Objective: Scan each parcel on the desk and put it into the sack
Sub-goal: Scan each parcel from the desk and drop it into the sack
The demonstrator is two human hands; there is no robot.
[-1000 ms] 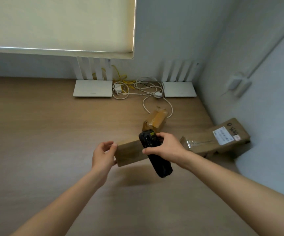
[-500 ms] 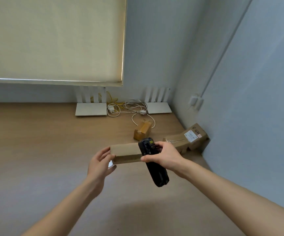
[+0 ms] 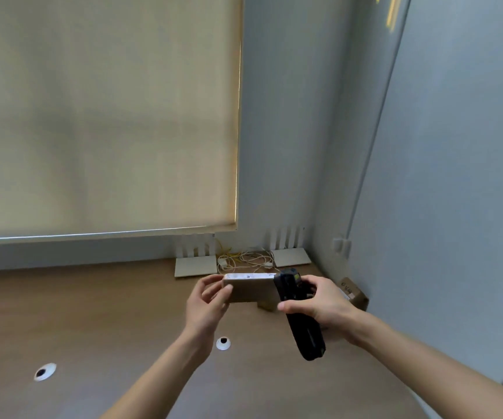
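We observe the left hand (image 3: pixel 206 300) pinching the left end of the cardboard parcel (image 3: pixel 250 288) with curled fingers, now lifted higher above the worktop (image 3: pixel 93 322) than a second ago, its white label edge turned upward. The right hand (image 3: pixel 319 300) grips the black scanner (image 3: pixel 300 319), fingers wrapped round its body, its head touching the parcel's right end as before. The view has tilted up: the blind (image 3: pixel 105 116) fills more of it, two cable grommets (image 3: pixel 223 343) have appeared, and the labelled box (image 3: pixel 353 293) stays by the wall.
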